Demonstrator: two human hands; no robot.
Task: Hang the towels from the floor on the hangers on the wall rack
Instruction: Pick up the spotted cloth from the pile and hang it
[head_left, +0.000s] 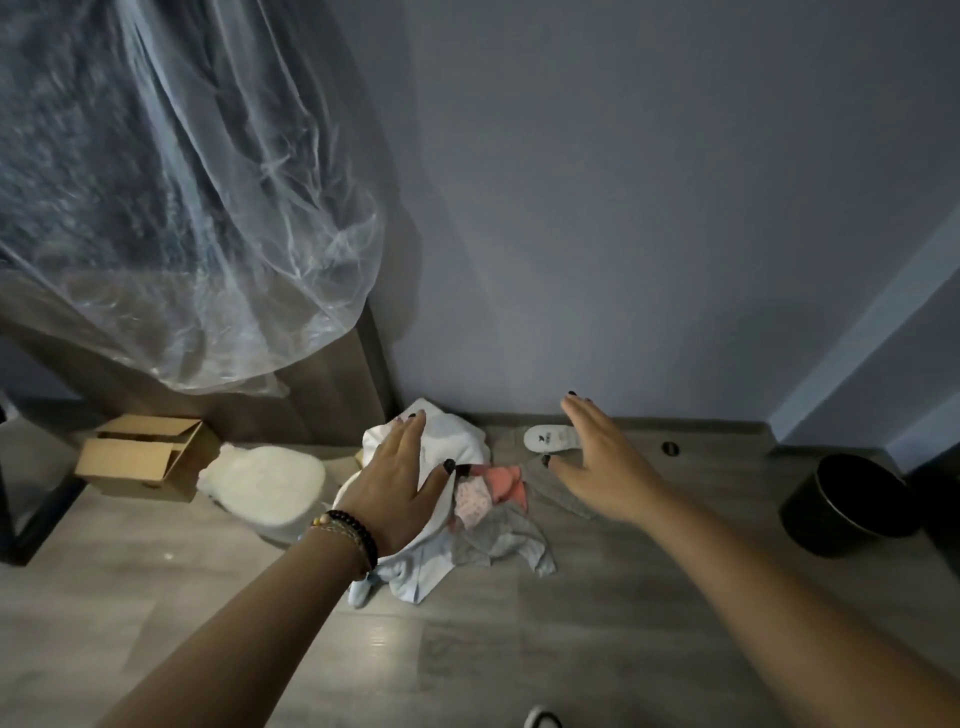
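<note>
Both arms reach forward over a grey wood-grain floor (467, 649) toward a loose heap of cloth (467, 499) lying near the foot of a plain matte wall (623, 208). The heap is soft and crumpled: a white towel (452, 436) bunched up at its top, pale blue fabric spilling out at the near edge, a coral-pink piece and a dotted pale piece in the middle, and limp grey cloth trailing to the right. The left hand (395, 488) is spread flat with straight fingers, seen over the white towel and gripping nothing; whether the palm touches the cloth cannot be told. A string of dark round beads and thinner bracelets (353, 535) circles that wrist. The right hand (597, 462) is open too, fingers straight and together, held above the grey cloth and the floor. Behind it a flat white slipper (553, 437) lies close to the baseboard. To the left of the heap sits a puffy white cushion-like bundle (265, 483), then an open cardboard box (140, 457). Filmy, wrinkled clear plastic (182, 208) hangs over something dark at upper left. A round black bin (847, 509) stands at right.
</note>
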